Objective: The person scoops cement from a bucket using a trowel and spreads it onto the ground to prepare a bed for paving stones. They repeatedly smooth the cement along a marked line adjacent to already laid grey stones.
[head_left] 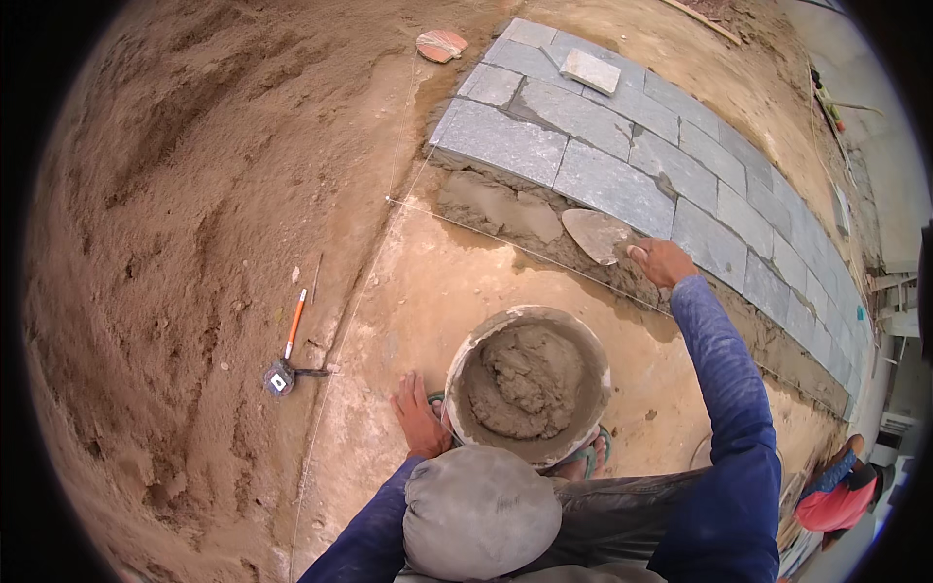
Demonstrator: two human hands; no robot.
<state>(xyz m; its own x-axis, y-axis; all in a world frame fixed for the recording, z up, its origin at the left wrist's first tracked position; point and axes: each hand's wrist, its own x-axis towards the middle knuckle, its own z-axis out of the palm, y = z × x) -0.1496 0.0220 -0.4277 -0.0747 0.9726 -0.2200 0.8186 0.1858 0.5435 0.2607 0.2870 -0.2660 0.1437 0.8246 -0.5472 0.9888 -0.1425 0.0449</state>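
My right hand (659,260) grips a trowel (593,233), its pointed blade lying over a wet mortar bed (496,209) along the near edge of grey stone pavers (496,136). A thin string (486,233) runs beside that bed. My left hand (416,416) rests with fingers apart on the ground, just left of a round bucket (598,369) holding grey mortar (525,384). My feet in sandals show partly behind the bucket.
A tape measure (279,379) and an orange-handled tool (296,321) lie at left beside loose sand (155,243). A red tile piece (441,46) and a loose stone (590,72) are at the top. Another person (836,496) in red crouches at lower right.
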